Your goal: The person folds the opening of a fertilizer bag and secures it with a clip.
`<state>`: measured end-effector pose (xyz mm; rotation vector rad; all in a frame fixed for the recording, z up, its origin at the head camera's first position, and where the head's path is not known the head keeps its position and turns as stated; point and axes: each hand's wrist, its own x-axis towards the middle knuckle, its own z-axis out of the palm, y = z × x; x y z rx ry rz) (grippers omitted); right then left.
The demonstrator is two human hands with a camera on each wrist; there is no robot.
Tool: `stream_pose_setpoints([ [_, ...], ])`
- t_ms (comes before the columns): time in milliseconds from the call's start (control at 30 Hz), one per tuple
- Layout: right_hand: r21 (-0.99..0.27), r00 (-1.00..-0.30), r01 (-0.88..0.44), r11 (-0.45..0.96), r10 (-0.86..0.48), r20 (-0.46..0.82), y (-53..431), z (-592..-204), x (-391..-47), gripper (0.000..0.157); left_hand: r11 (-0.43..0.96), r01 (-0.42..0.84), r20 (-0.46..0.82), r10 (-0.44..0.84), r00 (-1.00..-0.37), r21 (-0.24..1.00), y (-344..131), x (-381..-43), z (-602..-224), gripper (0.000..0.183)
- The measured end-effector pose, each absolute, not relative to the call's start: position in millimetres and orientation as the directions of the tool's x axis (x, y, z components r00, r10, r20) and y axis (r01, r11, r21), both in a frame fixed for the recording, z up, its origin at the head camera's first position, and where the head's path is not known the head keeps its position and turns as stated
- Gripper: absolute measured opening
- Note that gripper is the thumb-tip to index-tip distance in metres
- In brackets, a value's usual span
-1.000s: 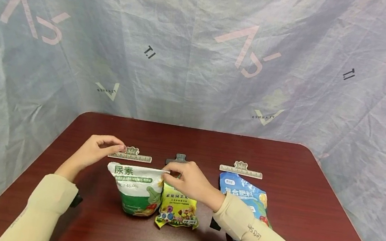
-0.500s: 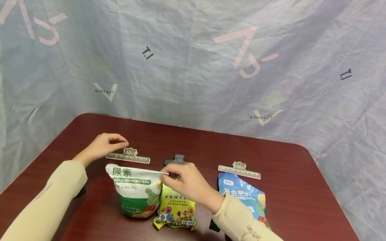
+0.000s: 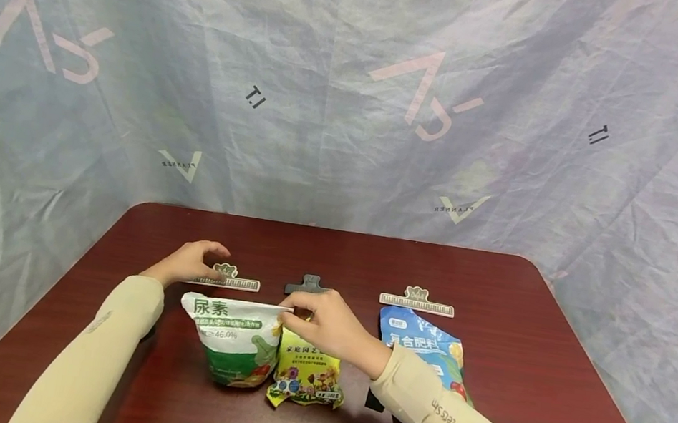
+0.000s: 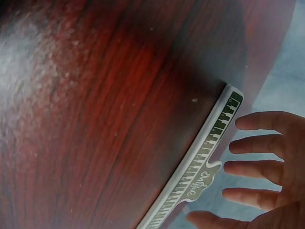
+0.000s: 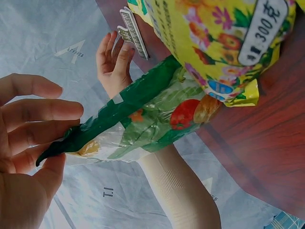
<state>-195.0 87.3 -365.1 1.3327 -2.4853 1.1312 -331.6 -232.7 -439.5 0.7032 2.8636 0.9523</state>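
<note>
My right hand pinches the top right corner of a white and green urea fertilizer bag, which stands upright. The right wrist view shows that bag's folded corner between thumb and fingers. My left hand reaches over the left end of a piano-key-patterned bag clip. In the left wrist view, its fingers are spread beside the clip, with no grip on it visible. Just right of the urea bag sits a yellow flower-printed fertilizer bag, its top partly hidden by my right hand.
A dark clip lies behind the yellow bag. Another piano-patterned clip lies to its right. A blue compound fertilizer bag stands at the right, partly covered by my right forearm. Grey cloth hangs behind the dark red table.
My left hand has moved right over the left clip, and its thumb and fingers have spread apart. The right hand keeps its pinch on the urea fertilizer bag's corner.
</note>
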Motion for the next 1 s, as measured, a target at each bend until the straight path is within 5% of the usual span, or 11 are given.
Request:
stream_pose_setpoints([
  [367,-0.573,-0.612,-0.749,0.334,-0.68,0.404,87,-367,-195,0.013,0.744,0.409,0.0,0.482,-0.876,0.528,-229,-336,-448,0.05],
  [1000,-0.561,-0.616,-0.752,0.345,-0.671,0.412,87,-366,-196,0.013,0.788,0.416,0.016,0.459,-0.888,0.454,-219,-342,-444,0.039],
])
